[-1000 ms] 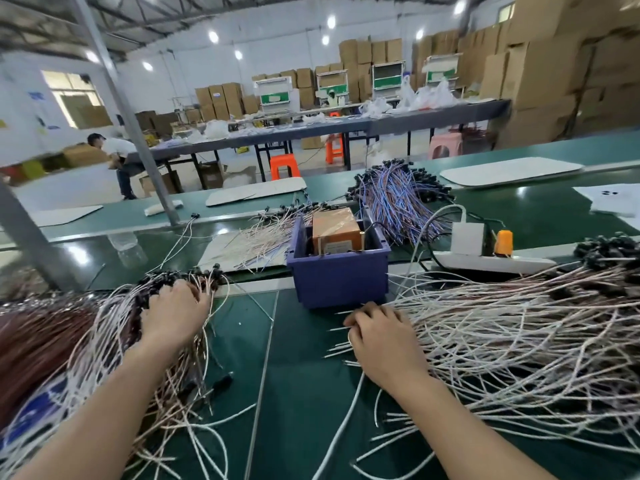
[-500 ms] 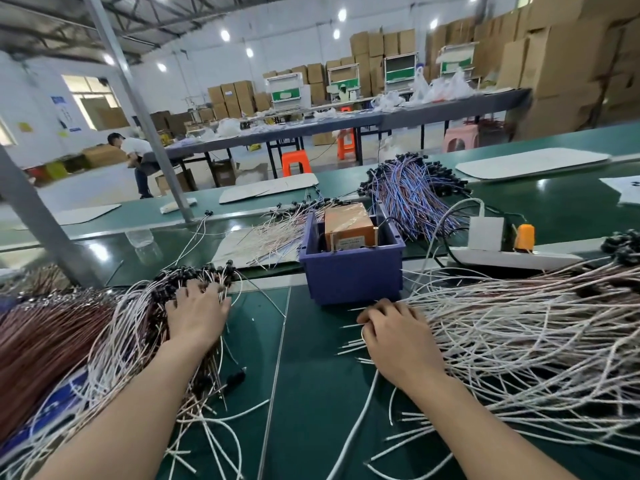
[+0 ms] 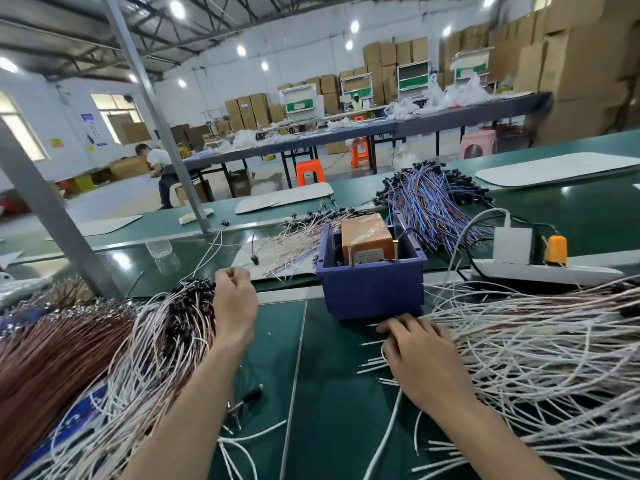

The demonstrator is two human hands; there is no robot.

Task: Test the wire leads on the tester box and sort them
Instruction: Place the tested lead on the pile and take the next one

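- Blue plastic bin sits mid-bench and holds the orange tester. Two brass posts stand at the tester's near edge.
- White leads lie on both sides of the bin. The loose right heap has bare ends pointing toward the bin, and the left heap has its black ends gathered together.
- The step in hand, as I judge it, is drawing one lead from the right heap. Take a single lead near its bare end, pull it along its length so the neighbours do not tangle, then bring its ends cleanly to the posts.
- Right hand rests palm down on the lead ends just in front of the bin, fingers bent over them. The tips are hidden, so I cannot tell whether a lead is pinched.
- Left hand hangs left of the bin beside the black ends, fingers curled in to the thumb. Whether they nip a lead cannot be told.
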